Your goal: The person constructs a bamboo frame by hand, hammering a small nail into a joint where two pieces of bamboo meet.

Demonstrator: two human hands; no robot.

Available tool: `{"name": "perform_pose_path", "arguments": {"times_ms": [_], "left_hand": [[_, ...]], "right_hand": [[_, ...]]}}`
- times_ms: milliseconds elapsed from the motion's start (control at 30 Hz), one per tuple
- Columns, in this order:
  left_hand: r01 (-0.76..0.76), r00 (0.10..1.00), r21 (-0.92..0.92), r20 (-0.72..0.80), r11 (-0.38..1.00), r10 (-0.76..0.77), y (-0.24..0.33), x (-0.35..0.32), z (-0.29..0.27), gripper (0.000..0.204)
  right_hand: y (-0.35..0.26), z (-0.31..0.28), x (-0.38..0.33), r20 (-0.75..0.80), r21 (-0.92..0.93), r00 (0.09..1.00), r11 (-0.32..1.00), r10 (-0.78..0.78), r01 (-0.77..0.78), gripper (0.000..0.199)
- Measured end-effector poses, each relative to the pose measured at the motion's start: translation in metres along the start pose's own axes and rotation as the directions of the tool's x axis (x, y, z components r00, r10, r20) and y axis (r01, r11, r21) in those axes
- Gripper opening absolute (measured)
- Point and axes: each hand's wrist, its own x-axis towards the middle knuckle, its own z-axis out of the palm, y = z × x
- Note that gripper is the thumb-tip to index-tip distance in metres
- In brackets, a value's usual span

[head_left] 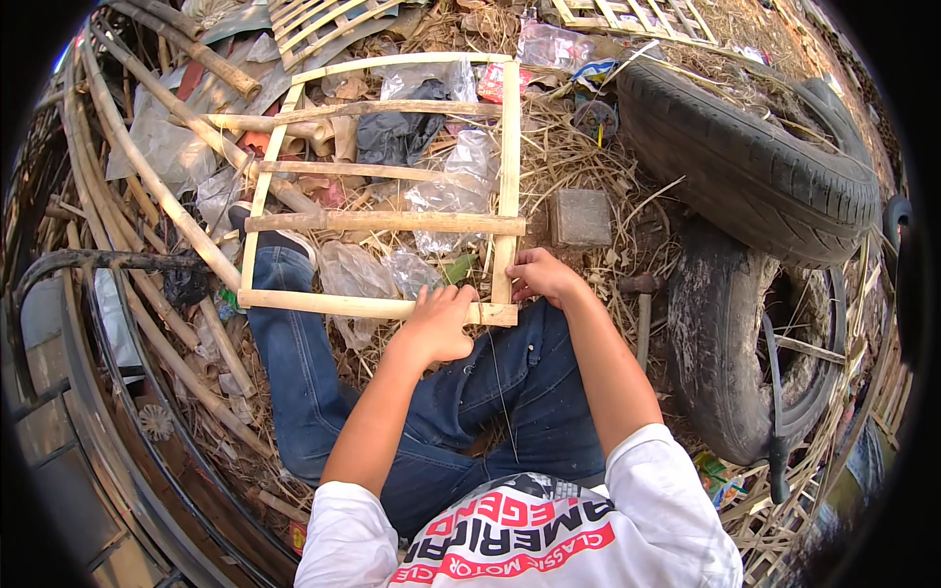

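Note:
A bamboo frame (372,223) with several crossbars rests across my legs, its near edge toward me. My left hand (439,321) lies over the near bar with its fingers bent across the top, gripping it close to the right corner. At that corner, my right hand (544,278) has its fingers pinched at the right side bar, a little above the joint; whether something small is between the fingertips is hidden. A thin strand (505,392) hangs from the near bar over my jeans.
Two worn tyres (750,162) lie at the right, one leaning on the other. A square block (580,218) and a hammer (643,318) are on the littered ground nearer me. Bamboo poles (147,186) and a black metal frame (108,260) crowd the left. Slatted bamboo pieces (637,18) lie at the back.

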Motion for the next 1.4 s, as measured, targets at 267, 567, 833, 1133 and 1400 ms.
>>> {"name": "perform_pose_path", "arguments": {"times_ms": [267,567,833,1133,1400], "left_hand": [[0.005,0.937,-0.116,-0.347,0.993,-0.045,-0.053,0.111,-0.095,0.032],[0.312,0.937,0.215,-0.228,0.925,-0.264,-0.126,0.207,-0.086,0.053],[0.208,0.846,0.246,-0.532,0.947,-0.048,-0.117,0.203,-0.108,0.057],[0.297,0.777,0.252,-0.625,0.921,-0.08,-0.137,0.211,-0.108,0.053],[0.307,0.767,0.257,-0.637,0.916,-0.078,-0.136,0.212,-0.101,0.052]], "right_hand": [[-0.005,0.004,0.008,0.014,-0.123,0.992,0.985,0.124,-0.121,0.03],[-0.013,0.009,0.009,0.035,-0.092,0.989,0.986,0.141,-0.137,0.037],[0.001,0.002,0.007,-0.011,0.114,0.999,0.993,-0.03,0.031,0.033],[-0.005,0.006,-0.006,-0.03,0.151,0.996,0.984,-0.089,0.092,0.028],[0.0,0.003,-0.001,-0.068,0.15,0.993,0.983,-0.099,0.108,0.029]]}}
